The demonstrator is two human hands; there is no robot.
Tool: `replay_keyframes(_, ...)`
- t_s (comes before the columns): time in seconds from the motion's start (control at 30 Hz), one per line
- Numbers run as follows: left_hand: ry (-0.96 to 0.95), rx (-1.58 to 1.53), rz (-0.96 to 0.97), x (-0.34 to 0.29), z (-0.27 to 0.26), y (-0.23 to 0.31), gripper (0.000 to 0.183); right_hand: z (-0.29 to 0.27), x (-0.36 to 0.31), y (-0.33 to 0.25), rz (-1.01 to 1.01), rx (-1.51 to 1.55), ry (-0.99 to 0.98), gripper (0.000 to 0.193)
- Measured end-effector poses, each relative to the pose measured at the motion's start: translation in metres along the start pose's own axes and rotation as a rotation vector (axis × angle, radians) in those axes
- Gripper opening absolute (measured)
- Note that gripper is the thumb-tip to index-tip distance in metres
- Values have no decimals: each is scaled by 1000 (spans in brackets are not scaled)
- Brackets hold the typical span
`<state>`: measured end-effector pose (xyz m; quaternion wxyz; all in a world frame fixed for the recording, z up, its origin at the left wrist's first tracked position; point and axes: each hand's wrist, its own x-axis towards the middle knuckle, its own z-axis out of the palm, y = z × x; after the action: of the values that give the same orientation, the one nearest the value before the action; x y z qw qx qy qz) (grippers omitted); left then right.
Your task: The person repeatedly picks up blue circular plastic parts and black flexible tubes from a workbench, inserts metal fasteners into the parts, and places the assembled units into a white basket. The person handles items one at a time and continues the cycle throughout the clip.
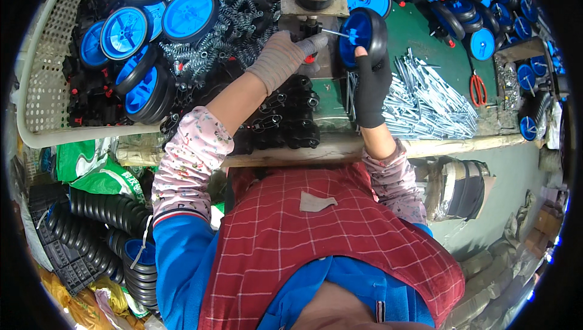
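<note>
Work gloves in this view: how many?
2 visible: a striped grey-brown knit glove on the left hand, and a black fabric glove on the right hand. Others could be hidden.

green tabletop (446, 62) lies free beyond the obstructing rods (428, 102) (red scissors (478, 89) at its right).

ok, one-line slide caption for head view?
Black-gloved right hand holds a blue-hubbed black wheel, a thin silver rod jutting from it; beige-gloved left hand close by.
</note>
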<state>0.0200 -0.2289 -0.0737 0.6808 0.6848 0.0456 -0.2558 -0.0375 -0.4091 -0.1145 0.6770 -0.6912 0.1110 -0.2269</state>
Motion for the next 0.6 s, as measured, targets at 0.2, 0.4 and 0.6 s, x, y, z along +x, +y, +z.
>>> replay_keyframes(0.2,-44,14,74,-2,0,0,55,32,-14,-21,-198,-84,-198,67)
replay_keyframes(0.4,162,809,565,-47,-70,12,40,18,17,-18,-464,-471,-236,65)
replay_keyframes(0.6,616,1854,367,-39,-158,19,47,-48,147,-22,-233,-665,-531,37)
